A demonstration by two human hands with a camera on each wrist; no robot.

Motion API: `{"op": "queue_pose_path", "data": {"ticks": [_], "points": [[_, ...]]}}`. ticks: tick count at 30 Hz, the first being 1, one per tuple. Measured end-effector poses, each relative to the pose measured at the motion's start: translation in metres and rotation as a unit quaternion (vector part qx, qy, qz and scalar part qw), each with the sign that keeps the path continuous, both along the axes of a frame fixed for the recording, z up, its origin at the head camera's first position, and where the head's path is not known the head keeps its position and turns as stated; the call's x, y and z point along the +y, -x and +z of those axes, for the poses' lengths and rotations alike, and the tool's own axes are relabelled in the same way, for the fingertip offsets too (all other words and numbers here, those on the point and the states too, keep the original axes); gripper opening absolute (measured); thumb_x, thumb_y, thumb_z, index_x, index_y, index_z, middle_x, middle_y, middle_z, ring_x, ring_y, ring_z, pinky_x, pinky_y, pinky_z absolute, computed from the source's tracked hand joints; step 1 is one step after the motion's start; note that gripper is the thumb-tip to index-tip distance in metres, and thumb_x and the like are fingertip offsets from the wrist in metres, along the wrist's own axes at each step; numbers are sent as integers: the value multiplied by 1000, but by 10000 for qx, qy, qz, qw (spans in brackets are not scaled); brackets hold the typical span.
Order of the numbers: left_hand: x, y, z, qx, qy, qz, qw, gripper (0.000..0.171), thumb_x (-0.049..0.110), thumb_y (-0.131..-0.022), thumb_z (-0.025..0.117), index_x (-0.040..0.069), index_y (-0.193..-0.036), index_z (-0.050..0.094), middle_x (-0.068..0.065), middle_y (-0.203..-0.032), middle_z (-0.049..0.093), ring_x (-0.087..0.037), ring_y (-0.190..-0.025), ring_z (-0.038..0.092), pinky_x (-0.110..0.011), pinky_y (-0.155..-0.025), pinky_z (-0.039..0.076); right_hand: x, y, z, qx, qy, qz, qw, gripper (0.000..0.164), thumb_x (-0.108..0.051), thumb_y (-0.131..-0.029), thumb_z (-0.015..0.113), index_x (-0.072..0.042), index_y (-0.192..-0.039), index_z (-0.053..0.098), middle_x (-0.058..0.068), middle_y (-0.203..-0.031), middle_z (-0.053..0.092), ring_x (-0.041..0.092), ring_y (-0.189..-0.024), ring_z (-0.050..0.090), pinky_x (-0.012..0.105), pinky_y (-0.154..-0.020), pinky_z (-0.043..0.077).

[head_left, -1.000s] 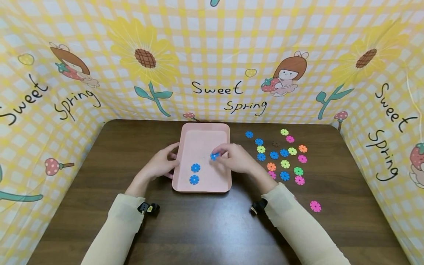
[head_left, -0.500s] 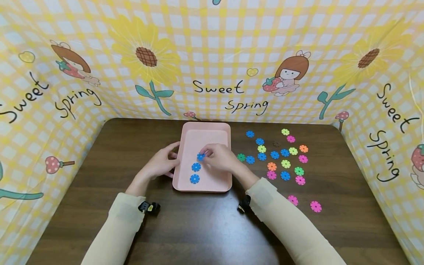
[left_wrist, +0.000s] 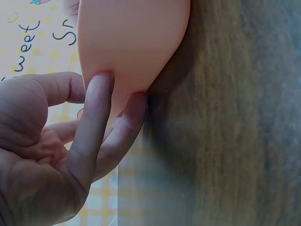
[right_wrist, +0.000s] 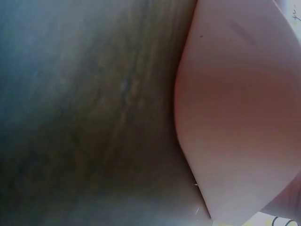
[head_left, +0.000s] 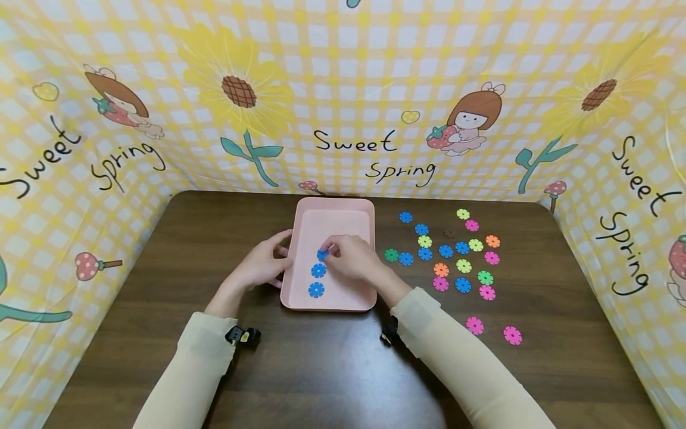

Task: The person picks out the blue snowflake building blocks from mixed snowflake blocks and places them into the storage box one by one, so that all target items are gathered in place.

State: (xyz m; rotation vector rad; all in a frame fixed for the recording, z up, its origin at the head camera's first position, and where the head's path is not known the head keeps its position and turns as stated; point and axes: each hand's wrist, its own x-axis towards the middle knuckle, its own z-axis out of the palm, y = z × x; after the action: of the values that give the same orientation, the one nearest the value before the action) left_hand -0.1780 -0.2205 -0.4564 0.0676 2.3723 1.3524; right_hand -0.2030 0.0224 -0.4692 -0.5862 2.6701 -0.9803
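A pink tray (head_left: 334, 223) stands upright on the table. At its left side my left hand (head_left: 256, 265) holds the wall, thumb at the rim; fingers (left_wrist: 89, 122) press the outside of the tray in the left wrist view. My right hand (head_left: 354, 257) reaches over the right side and pinches a blue interlocking disc (head_left: 322, 255) low over the tray floor. Just nearer to me, two more blue discs (head_left: 318, 270) lie flat inside, one in front of the other. The right wrist view has only the tray's outer wall (right_wrist: 235, 103) and the tabletop; the pinching fingertips are hidden there.
Several loose discs in blue, yellow (head_left: 463, 266), orange (head_left: 441, 270), green (head_left: 391, 255) and pink (head_left: 491, 258) are scattered right of the tray. Two pink discs (head_left: 474, 325) lie nearer the front. A patterned yellow cloth (head_left: 354, 89) rises behind and beside the brown table (head_left: 321, 369).
My right hand has moved left across the tray with the blue disc, stopping just beyond the two lying discs. The left hand keeps its place at the tray's side.
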Motion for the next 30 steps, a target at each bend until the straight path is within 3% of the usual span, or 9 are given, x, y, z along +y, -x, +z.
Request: {"op": "queue_pose_path", "data": {"ticks": [6,15,23,26,30], "points": [[1,-1,2,-3,-1,8,10000,74,8,-100,60,13,-165,26,-28,-128,52,-32,-91,68,-43,-61,64,8,-3,6,188,-372,-38,9991,18,-24,-100,67,-20,-116,74,-3,-105,73,14,-94,64,36,-84,56],[0,-1,2,-6,35,2,10000,74,7,-100,60,13,-165,26,-28,-129,53,-31,-90,68,-42,-61,63,40,-16,23,551,34,-96,9984,21,-24,-98,71,-16,-117,77,-8,-97,72,14,-84,64,34,-73,54],[0,-1,2,-16,69,40,10000,74,6,-99,59,14,-165,27,-27,-129,53,-32,-89,68,-42,-61,63,82,-22,35,844,277,-269,9957,24,-24,-99,70,-13,-119,75,-6,-100,72,17,-70,59,34,-61,49],[0,-2,2,-38,58,46,10000,74,7,-99,59,14,-165,27,-27,-129,52,-32,-90,68,-42,-61,64,100,-22,33,766,239,-416,9959,25,-25,-99,70,-14,-121,74,-6,-102,72,14,-78,59,34,-67,49],[1,-2,2,-31,36,29,10000,74,7,-99,60,14,-165,27,-27,-129,52,-32,-90,68,-42,-61,63,126,-21,26,486,83,-655,9966,29,-27,-99,71,-13,-125,72,-3,-107,71,16,-69,54,35,-63,46]]}}
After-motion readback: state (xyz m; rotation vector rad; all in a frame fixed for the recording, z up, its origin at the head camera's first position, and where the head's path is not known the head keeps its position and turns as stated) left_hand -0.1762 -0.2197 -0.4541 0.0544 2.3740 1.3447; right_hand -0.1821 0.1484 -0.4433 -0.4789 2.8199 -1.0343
